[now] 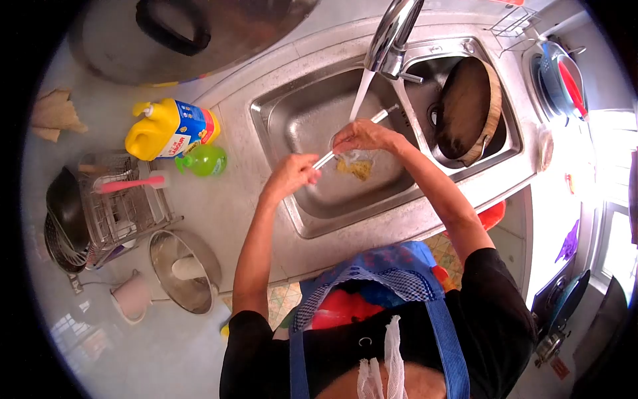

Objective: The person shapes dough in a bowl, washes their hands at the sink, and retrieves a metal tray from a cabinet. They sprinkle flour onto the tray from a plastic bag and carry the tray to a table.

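Over the large sink basin (312,216), a long, thin white stick like a chopstick (324,159) runs slanting between my two hands. My left hand (290,177) is closed around its near end. My right hand (364,135) has its fingers wrapped around the middle, and the far end sticks out beyond it toward the basin's back right. Water (362,95) pours from the chrome faucet (392,40) down by my right hand. Below that hand, a yellow scrubber or cloth (355,169) lies wet on the basin floor. I cannot tell whether there is one stick or two.
In the smaller right basin leans a round wooden chopping board (468,110). Left of the sink stand a yellow detergent jug (171,130) and a green bottle (205,161). Farther left are a dish rack (123,206), a metal bowl (185,271) and a pink mug (131,297).
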Action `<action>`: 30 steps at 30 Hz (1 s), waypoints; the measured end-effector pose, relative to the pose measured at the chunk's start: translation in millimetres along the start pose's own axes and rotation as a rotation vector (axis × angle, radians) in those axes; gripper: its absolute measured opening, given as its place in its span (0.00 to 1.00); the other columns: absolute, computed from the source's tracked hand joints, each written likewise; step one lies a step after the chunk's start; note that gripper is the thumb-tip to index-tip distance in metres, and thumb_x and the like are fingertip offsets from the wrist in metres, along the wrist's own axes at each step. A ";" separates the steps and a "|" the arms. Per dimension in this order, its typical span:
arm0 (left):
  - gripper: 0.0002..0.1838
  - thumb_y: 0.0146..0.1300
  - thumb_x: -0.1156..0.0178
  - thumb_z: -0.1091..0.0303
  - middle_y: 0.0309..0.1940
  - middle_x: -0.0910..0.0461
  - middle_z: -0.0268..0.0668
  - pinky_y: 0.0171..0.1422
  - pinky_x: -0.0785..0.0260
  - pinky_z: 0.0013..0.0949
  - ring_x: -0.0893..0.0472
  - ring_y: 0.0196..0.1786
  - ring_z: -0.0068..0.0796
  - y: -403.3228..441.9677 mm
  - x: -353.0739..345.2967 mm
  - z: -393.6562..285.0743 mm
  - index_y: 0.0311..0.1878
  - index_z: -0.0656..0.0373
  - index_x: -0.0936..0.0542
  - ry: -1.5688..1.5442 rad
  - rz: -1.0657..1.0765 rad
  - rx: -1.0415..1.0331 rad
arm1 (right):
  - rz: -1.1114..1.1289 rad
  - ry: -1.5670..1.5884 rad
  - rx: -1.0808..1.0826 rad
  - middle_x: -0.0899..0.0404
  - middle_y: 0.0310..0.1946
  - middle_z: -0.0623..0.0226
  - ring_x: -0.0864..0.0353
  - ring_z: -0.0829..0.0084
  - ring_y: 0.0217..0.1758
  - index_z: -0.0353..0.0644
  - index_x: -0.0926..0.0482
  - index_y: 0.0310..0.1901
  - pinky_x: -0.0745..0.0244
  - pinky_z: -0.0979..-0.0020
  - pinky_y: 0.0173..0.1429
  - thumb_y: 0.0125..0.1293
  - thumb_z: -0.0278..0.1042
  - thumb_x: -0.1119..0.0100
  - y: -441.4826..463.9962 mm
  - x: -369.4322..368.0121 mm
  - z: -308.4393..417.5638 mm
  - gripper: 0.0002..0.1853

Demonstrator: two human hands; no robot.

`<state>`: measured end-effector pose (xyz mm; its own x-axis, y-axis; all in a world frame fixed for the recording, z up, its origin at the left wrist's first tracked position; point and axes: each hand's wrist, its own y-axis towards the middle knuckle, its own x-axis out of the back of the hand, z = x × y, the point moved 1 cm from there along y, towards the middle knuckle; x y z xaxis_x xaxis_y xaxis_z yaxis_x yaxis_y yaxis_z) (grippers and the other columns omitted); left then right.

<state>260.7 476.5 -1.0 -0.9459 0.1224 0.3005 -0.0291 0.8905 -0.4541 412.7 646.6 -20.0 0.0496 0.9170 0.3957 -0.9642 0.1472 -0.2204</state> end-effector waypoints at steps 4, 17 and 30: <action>0.12 0.62 0.54 0.65 0.21 0.24 0.34 0.27 0.34 0.25 0.28 0.21 0.21 -10.3 -11.4 11.6 0.35 0.63 0.25 -0.144 -0.052 0.215 | 0.064 -0.132 -0.036 0.19 0.30 0.66 0.20 0.66 0.35 0.47 0.19 0.34 0.27 0.67 0.40 0.54 0.45 0.39 12.4 -8.1 3.2 0.12; 0.14 0.65 0.52 0.67 0.23 0.28 0.31 0.24 0.40 0.21 0.32 0.21 0.16 -47.3 -44.4 78.5 0.49 0.67 0.27 -0.692 -0.515 0.298 | -0.423 -0.675 -0.440 0.33 0.50 0.51 0.30 0.50 0.52 0.44 0.38 0.53 0.31 0.59 0.49 0.55 0.33 0.47 13.5 -166.8 -160.2 0.23; 0.11 0.64 0.54 0.64 0.17 0.33 0.27 0.15 0.46 0.23 0.37 0.15 0.16 6.8 -109.2 56.4 0.30 0.61 0.29 -0.578 -0.434 0.340 | -0.644 1.042 -0.357 0.28 0.27 0.67 0.27 0.76 0.27 0.41 0.31 0.40 0.31 0.73 0.27 0.58 0.34 0.48 20.5 -137.7 -34.6 0.10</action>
<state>345.6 444.5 -84.2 -0.8428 -0.5338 0.0690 -0.4416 0.6125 -0.6556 395.1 536.2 -109.9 0.8166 0.4747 -0.3284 -0.5746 0.6140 -0.5412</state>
